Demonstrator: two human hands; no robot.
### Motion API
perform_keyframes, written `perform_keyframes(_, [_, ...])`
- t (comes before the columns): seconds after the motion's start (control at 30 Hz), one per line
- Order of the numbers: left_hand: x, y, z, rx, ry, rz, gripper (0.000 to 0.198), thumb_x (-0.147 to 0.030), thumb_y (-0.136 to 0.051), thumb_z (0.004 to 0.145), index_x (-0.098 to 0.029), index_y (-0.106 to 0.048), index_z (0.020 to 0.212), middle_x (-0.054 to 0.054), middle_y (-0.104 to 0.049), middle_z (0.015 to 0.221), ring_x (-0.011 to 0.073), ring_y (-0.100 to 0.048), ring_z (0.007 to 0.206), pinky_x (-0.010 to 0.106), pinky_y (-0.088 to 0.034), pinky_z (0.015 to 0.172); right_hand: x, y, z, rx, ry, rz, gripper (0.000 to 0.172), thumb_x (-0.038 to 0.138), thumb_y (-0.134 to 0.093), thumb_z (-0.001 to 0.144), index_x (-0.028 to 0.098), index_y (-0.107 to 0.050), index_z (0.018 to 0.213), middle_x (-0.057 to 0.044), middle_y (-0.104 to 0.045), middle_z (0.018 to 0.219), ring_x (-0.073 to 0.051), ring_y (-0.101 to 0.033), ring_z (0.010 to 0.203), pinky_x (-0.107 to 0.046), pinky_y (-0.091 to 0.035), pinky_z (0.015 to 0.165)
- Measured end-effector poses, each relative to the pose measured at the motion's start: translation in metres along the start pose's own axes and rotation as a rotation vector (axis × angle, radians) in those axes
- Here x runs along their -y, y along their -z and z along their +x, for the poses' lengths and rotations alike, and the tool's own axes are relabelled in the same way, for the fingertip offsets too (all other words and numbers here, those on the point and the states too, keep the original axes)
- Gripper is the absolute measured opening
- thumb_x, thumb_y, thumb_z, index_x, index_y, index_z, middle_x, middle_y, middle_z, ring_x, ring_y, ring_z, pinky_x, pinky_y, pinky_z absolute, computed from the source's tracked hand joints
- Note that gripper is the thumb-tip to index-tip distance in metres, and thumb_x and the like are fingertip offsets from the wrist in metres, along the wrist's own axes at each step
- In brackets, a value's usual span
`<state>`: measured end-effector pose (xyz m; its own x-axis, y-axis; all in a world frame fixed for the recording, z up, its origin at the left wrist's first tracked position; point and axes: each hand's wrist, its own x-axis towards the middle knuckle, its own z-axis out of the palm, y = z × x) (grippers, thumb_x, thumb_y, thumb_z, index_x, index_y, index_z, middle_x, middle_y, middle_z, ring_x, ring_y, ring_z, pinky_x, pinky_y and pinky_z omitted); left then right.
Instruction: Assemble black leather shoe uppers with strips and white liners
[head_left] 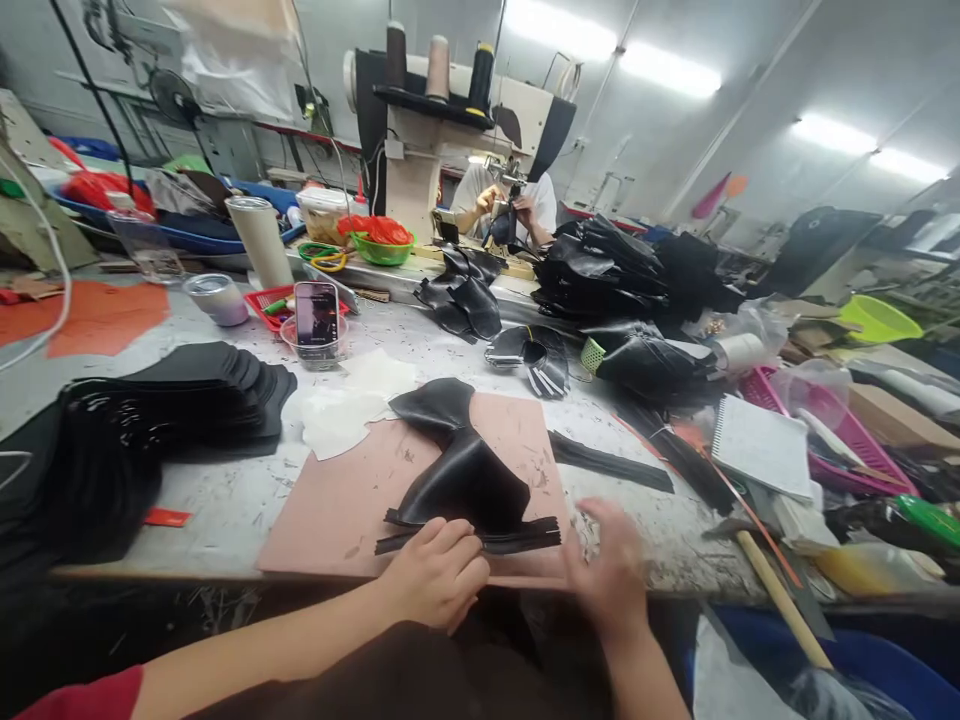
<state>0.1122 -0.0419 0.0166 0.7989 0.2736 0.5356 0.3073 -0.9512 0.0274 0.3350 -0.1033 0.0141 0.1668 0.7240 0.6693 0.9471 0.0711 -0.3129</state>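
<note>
My left hand (pixel 439 575) lies at the front edge of a pink board (pixel 330 510), its fingers curled together against black zipper-like strips (pixel 525 535). What its grip encloses is hidden. Just behind those strips, a shiny black leather piece (pixel 465 485), narrow in the middle and wide at both ends, rests on the board. At the board's right front corner is my right hand (pixel 611 560), blurred, with thumb and fingers apart and nothing visible between them.
Stacked black pieces (pixel 172 400) stand at left. A phone (pixel 316 315) leans in a clear tub behind the board. To the right lie a black strip (pixel 611 462), a notebook (pixel 761 445) and a hammer (pixel 780 590). Across the table, a person (pixel 517 205) works at a sewing machine (pixel 412 150).
</note>
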Motion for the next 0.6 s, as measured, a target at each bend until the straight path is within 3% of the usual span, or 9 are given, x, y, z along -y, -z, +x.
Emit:
perform_keyframes(0.07, [-0.001, 0.0, 0.003, -0.028, 0.024, -0.022, 0.006, -0.017, -0.044, 0.075, -0.017, -0.05, 0.075, 0.002, -0.063, 0.079, 0.0168, -0.054, 0.078, 0.031, -0.032, 0.07, 0.032, -0.007, -0.003, 0.114, 0.264, 0.127, 0.029, 0.019, -0.046, 0.075, 0.016, -0.049, 0.104, -0.01, -0.06, 0.092, -0.023, -0.054, 0.089, -0.037, -0.04, 0.078])
perform_keyframes(0.13, [-0.003, 0.001, 0.005, -0.014, 0.043, -0.057, 0.008, -0.015, -0.041, 0.076, -0.018, -0.049, 0.075, 0.001, -0.06, 0.072, 0.0143, -0.053, 0.069, 0.029, -0.034, 0.066, 0.058, -0.016, -0.006, 0.171, 0.365, 0.16, 0.032, 0.02, -0.044, 0.078, 0.016, -0.047, 0.11, -0.007, -0.062, 0.088, -0.02, -0.055, 0.082, -0.035, -0.039, 0.075])
perform_keyframes(0.23, [-0.004, 0.003, 0.004, -0.009, 0.072, -0.176, 0.012, -0.013, -0.04, 0.072, -0.019, -0.047, 0.08, 0.002, -0.059, 0.074, 0.0131, -0.054, 0.066, 0.028, -0.038, 0.063, 0.071, -0.027, -0.008, 0.153, 0.35, 0.122, 0.033, 0.016, -0.039, 0.081, 0.014, -0.045, 0.114, -0.005, -0.062, 0.079, -0.018, -0.053, 0.07, -0.033, -0.036, 0.069])
perform_keyframes(0.4, [0.005, 0.012, -0.005, -0.177, 0.106, -0.385, 0.023, -0.014, -0.043, 0.07, -0.017, -0.043, 0.093, 0.014, -0.052, 0.109, 0.0168, -0.057, 0.091, 0.027, -0.048, 0.072, 0.07, -0.029, -0.011, 0.231, 0.286, 0.045, 0.038, 0.008, -0.038, 0.074, 0.013, -0.051, 0.109, -0.004, -0.057, 0.072, -0.018, -0.048, 0.065, -0.033, -0.033, 0.064])
perform_keyframes(0.47, [0.012, 0.019, -0.01, -0.181, 0.199, -0.343, 0.018, -0.014, -0.045, 0.073, -0.018, -0.045, 0.09, 0.013, -0.055, 0.107, 0.0184, -0.055, 0.096, 0.029, -0.048, 0.076, 0.076, -0.031, -0.011, 0.238, 0.282, 0.02, 0.032, 0.009, -0.04, 0.073, 0.014, -0.056, 0.1, -0.005, -0.056, 0.074, -0.019, -0.047, 0.067, -0.033, -0.033, 0.063])
perform_keyframes(0.6, [0.023, 0.028, -0.024, -0.044, 0.444, -0.295, 0.008, -0.017, -0.043, 0.079, -0.018, -0.05, 0.082, 0.006, -0.062, 0.084, 0.0165, -0.059, 0.079, 0.031, -0.049, 0.072, 0.093, -0.046, -0.011, 0.177, 0.388, 0.06, 0.018, 0.014, -0.044, 0.078, 0.016, -0.059, 0.089, -0.006, -0.056, 0.077, -0.018, -0.046, 0.068, -0.032, -0.032, 0.061])
